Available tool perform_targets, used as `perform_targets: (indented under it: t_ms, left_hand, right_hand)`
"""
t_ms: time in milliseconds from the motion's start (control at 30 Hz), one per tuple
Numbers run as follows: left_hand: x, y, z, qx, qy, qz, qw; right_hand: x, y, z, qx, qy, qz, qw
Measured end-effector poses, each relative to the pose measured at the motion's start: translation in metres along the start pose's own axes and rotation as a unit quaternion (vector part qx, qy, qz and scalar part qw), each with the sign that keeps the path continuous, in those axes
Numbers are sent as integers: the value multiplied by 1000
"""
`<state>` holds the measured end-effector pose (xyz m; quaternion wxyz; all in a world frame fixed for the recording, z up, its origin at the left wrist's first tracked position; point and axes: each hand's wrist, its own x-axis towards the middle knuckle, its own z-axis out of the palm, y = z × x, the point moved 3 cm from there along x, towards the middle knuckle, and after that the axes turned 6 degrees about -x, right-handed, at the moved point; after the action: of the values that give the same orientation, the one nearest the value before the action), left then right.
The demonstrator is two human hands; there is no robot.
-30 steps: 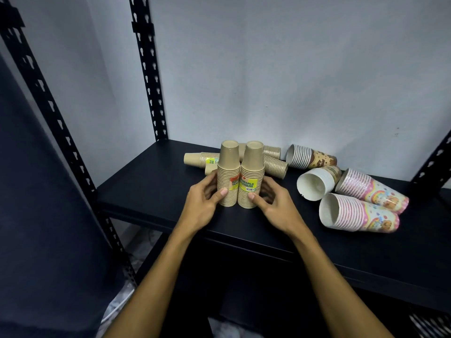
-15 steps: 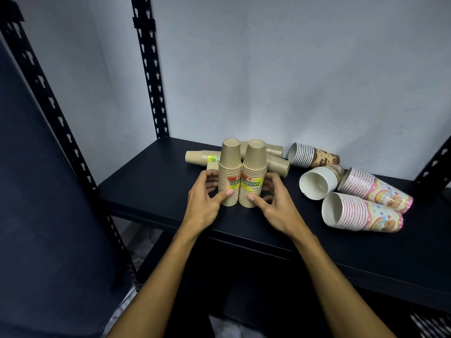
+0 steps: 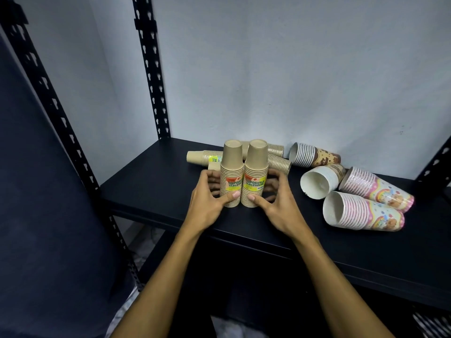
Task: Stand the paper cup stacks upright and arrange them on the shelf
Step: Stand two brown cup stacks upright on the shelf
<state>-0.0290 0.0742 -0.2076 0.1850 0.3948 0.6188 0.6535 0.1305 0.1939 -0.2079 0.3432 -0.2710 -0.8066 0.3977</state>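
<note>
Two brown paper cup stacks stand upright and touching, bottoms up, on the black shelf (image 3: 151, 191). My left hand (image 3: 207, 201) wraps the left brown stack (image 3: 231, 174), thumb on its front. My right hand (image 3: 275, 206) wraps the right brown stack (image 3: 255, 172) the same way. Behind them several brown stacks lie on their sides, one pointing left (image 3: 202, 157), another (image 3: 279, 163) to the right. Further right lie a brown-patterned stack (image 3: 312, 157), a white-mouthed stack (image 3: 317, 181) and two pink rainbow stacks (image 3: 375, 189) (image 3: 361, 213).
Perforated black uprights (image 3: 151, 69) (image 3: 48, 98) frame the shelf at left, another upright (image 3: 436, 164) at right. A pale wall (image 3: 292, 69) closes the back. A lower shelf (image 3: 244, 276) sits under the front edge.
Both hands stay on the two upright stacks; my fingers have curled further round their backs and the thumbs shifted slightly. The stacks stay in place.
</note>
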Motion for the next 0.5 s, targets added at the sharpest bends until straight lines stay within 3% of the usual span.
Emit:
perform_targets:
  t_ms: [333, 433, 500]
  left_hand:
    - [2, -4, -5, -64, -61, -30, 996]
    - [1, 0, -3, -50, -73, -30, 996]
    - [1, -1, -2, -28, -65, -24, 997]
  right_hand:
    - [-2, -2, -4, 6, -8, -2, 1000]
    - [-3, -5, -9, 37, 31, 6, 999]
    - [-2, -5, -6, 31, 10, 9, 999]
